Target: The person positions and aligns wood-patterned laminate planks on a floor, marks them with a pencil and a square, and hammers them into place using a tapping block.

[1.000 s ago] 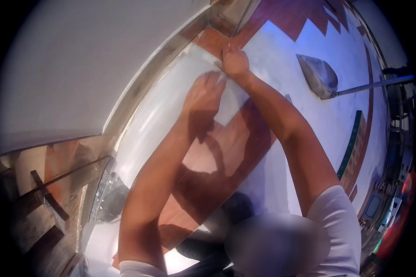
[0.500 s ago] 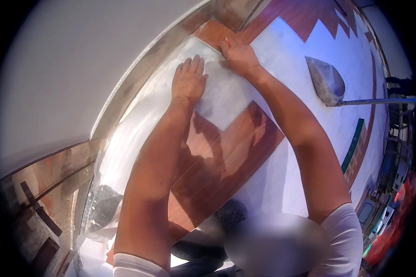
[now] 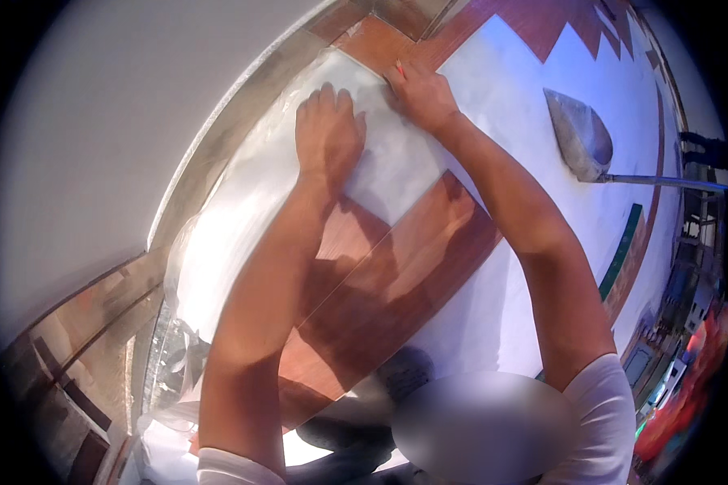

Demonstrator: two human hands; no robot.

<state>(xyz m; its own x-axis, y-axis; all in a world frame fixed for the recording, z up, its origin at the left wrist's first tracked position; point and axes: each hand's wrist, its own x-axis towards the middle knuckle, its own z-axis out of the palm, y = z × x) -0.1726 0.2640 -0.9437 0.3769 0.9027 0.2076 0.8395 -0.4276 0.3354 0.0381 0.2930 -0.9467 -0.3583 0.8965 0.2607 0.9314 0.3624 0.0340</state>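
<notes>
My left hand lies palm down on the white underlay sheet, fingers apart and slightly bent, holding nothing. Further ahead, my right hand is closed by the near edge of a reddish-brown floor plank. A small red thing shows between its fingers; most of it is hidden, so its kind cannot be made out. Between my forearms lie more reddish-brown planks, side by side with stepped ends, on top of the sheet.
A grey shovel-like head on a long handle lies at the right. Beyond it are a zigzag edge of laid planks and a green strip. A pale wall rises at the left. Boards stand at lower left.
My left hand has slid slightly forward along the sheet, its fingers now more bent. My right hand stays at the plank's edge with the red thing. The whole view has shifted a little.
</notes>
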